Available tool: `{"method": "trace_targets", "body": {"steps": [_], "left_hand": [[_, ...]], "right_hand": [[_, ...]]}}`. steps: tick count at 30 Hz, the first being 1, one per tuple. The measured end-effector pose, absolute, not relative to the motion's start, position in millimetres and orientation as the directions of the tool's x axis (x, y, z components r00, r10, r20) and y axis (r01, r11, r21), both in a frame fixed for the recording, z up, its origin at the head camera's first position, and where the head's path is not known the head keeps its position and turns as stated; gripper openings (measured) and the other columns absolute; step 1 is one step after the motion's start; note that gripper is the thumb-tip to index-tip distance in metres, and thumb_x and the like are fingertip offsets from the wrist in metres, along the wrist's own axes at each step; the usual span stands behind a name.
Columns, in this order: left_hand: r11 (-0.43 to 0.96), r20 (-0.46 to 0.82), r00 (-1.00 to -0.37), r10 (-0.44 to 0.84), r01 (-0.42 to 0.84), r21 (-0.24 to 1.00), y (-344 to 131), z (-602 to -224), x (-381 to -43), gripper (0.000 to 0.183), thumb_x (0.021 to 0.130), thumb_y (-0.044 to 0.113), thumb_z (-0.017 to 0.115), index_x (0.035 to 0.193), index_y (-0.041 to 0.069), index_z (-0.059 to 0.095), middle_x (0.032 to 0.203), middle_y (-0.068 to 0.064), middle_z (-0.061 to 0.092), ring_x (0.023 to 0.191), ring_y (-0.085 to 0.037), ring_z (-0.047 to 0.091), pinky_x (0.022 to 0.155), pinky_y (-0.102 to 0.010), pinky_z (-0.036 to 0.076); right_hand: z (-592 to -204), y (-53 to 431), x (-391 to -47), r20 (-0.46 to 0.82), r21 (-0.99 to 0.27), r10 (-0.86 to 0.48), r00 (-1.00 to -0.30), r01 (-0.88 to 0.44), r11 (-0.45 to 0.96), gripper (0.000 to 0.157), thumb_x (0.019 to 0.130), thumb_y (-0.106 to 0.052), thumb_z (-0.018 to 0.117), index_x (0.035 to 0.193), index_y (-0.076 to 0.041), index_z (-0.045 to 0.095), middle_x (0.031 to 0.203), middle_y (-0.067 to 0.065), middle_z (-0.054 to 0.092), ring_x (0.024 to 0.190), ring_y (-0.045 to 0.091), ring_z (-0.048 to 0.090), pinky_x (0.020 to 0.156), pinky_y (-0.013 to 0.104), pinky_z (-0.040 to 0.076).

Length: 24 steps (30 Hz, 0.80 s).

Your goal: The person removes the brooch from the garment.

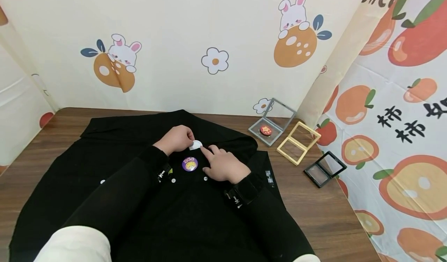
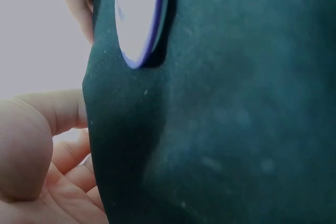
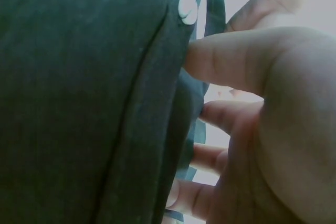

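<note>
A black button-front garment (image 1: 132, 211) lies spread on the table. Near its upper middle, my left hand (image 1: 177, 139) pinches the edge of a small white piece with a rounded outline (image 1: 196, 144). My right hand (image 1: 226, 165) rests on the cloth with its fingers spread, the index fingertip right at the white piece. Just below, a round purple badge (image 1: 189, 164) with a yellow figure sits on the garment; in the left wrist view the badge (image 2: 137, 19) appears edge-on. The right wrist view has a white button (image 3: 187, 8) above the right thumb.
At the back right stands an open grey case (image 1: 269, 137) with a red round badge (image 1: 265, 130) in it. Beside it are an open yellow case (image 1: 298, 143) and an open black case (image 1: 324, 169). Printed cloth (image 1: 167, 17) hangs behind the wooden table (image 1: 324, 223).
</note>
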<state>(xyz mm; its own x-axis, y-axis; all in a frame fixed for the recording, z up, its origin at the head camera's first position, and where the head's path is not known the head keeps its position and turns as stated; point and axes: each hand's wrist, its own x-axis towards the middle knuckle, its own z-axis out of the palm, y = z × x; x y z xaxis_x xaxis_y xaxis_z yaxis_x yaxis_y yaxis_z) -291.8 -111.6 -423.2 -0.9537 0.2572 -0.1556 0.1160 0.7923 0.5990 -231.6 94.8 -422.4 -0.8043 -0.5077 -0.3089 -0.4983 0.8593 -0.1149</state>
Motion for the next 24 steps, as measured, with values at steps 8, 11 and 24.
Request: {"method": "trace_targets", "body": {"steps": [8,11,24], "left_hand": [[0.791,-0.148,-0.957,0.251,0.115,0.601,-118,-425,-293,0.006,0.094,0.009,0.067,0.094,0.007,0.072,0.094,-0.008,0.068,0.081,-0.024,0.061,0.072,-0.036,0.051],[0.785,-0.128,-0.959,0.251,0.125,0.607,-120,-425,-293,0.006,0.095,0.01,0.067,0.094,0.007,0.072,0.093,-0.008,0.068,0.082,-0.024,0.061,0.074,-0.037,0.051],[0.66,-0.083,-0.979,0.185,0.061,0.749,-126,-424,-273,0.014,0.1,0.015,0.064,0.108,0.006,0.072,0.099,-0.009,0.066,0.089,-0.024,0.06,0.08,-0.038,0.05]], "right_hand": [[-423,94,-232,-0.32,-0.108,-0.507,-0.8,-0.501,0.858,0.071,0.106,-0.048,0.053,0.167,-0.028,0.022,0.167,0.007,0.025,0.145,0.028,0.039,0.113,0.048,0.038],[-423,94,-232,-0.316,-0.108,-0.51,-0.8,-0.504,0.857,0.069,0.106,-0.048,0.053,0.166,-0.026,0.025,0.167,0.007,0.025,0.145,0.028,0.039,0.113,0.048,0.039],[-425,95,-232,-0.322,-0.137,-0.494,-0.808,-0.476,0.869,0.07,0.104,-0.05,0.055,0.165,-0.025,0.03,0.169,0.006,0.023,0.149,0.029,0.034,0.116,0.05,0.035]]}}
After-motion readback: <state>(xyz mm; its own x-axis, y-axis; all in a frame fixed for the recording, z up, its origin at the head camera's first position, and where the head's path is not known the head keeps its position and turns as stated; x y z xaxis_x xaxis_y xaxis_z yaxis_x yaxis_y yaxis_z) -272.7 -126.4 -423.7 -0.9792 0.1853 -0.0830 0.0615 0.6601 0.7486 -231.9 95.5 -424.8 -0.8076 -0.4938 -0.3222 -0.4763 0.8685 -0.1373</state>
